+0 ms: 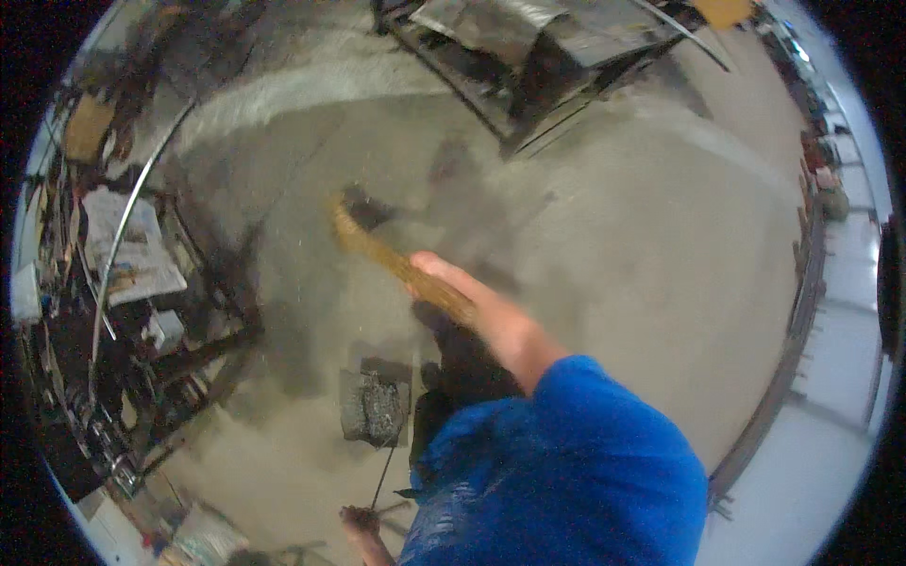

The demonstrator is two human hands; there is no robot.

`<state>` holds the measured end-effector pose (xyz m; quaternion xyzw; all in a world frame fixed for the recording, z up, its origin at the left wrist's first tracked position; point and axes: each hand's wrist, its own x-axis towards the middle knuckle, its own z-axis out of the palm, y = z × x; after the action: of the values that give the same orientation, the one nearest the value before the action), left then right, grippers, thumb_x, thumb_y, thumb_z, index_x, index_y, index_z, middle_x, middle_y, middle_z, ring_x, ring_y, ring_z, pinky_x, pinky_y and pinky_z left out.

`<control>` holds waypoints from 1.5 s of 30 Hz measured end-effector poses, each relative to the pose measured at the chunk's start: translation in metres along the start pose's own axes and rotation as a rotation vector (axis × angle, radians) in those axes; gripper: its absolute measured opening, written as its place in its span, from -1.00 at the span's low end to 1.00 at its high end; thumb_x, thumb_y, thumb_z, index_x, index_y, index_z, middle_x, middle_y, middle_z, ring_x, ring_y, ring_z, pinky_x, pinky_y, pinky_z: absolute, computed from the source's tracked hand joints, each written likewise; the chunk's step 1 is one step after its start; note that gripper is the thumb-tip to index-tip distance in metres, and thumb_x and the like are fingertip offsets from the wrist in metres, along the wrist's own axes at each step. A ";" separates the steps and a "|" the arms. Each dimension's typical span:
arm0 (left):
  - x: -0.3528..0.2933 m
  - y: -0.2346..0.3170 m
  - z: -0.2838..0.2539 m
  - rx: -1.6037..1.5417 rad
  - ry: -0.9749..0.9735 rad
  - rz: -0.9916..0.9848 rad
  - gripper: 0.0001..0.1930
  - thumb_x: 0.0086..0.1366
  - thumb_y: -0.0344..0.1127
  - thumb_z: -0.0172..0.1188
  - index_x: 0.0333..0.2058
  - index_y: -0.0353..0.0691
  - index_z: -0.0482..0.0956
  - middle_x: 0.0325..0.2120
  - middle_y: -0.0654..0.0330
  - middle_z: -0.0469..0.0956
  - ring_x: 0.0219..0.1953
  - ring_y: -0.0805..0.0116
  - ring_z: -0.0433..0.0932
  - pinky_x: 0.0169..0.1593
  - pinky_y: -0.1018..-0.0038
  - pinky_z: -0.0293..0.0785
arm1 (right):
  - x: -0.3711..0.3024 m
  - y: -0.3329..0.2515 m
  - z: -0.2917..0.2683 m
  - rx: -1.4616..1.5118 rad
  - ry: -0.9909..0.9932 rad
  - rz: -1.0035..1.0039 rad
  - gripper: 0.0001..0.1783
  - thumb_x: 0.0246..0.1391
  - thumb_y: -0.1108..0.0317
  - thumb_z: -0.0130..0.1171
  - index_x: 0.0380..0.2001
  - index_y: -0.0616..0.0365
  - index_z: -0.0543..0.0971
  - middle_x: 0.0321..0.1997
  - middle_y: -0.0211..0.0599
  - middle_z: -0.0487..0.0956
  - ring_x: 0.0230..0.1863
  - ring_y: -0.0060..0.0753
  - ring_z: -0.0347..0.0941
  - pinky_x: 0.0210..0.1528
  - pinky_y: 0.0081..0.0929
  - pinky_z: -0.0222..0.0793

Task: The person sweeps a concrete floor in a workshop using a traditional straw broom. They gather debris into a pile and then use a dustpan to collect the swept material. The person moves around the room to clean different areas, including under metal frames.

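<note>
My right arm, in a blue sleeve, reaches forward over the floor. In my right hand [439, 275], fingers wrapped round it, is a long, curved, tan hand brush [377, 251]. Its far end is blurred, and a dark patch beside it may be bristles or shadow. Low in the picture, my left hand [359, 519] is closed round the thin dark handle of a dustpan [357, 415]. The pan rests on the floor near my feet, and a heap of grey scraps [379, 407] lies in it.
A cluttered bench [170, 363] stands at the left, with papers [132, 245] and a long curved metal strip [125, 222]. Ahead is a metal-framed table [510, 141] with sheets on it. Along the right runs a pale wall [802, 462] with a dark rail [788, 363].
</note>
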<state>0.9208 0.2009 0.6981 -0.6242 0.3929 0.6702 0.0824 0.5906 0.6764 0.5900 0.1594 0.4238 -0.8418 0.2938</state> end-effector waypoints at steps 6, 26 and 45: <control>0.051 -0.024 0.031 0.149 -0.205 0.042 -0.76 0.07 -0.14 -0.04 -0.65 -0.11 0.23 -0.71 0.25 0.26 -0.66 0.36 0.26 -0.56 0.44 0.29 | -0.241 0.057 0.013 0.033 0.199 -0.185 -0.35 -0.22 0.35 -0.19 0.09 -0.06 0.09 -0.56 -0.33 0.35 -0.68 -0.49 0.29 -0.73 -0.56 0.27; -0.130 -0.167 0.249 0.926 -0.421 0.236 -0.75 0.06 -0.10 -0.16 -0.47 -0.16 0.29 -0.65 0.20 0.26 -0.65 0.24 0.22 -0.62 0.38 0.11 | -0.741 0.491 -0.238 -0.226 0.691 0.609 -0.73 -0.18 0.21 0.00 -0.42 0.16 0.39 -0.56 -0.11 0.40 -0.55 -0.02 0.33 -0.51 -0.09 0.28; -0.263 -0.596 0.645 0.941 -0.445 0.064 -0.82 0.04 -0.19 -0.12 -0.58 -0.14 0.18 -0.66 0.14 0.24 -0.68 0.24 0.23 -0.64 0.32 0.18 | -0.917 0.236 -0.343 0.271 1.308 0.084 -0.76 -0.21 0.25 0.07 -0.47 0.18 0.46 -0.59 -0.25 0.45 -0.55 -0.41 0.33 -0.48 -0.35 0.24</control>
<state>0.8354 1.1112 0.6260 -0.3496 0.6435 0.5396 0.4153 1.4577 1.1721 0.7156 0.6888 0.3985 -0.6055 -0.0138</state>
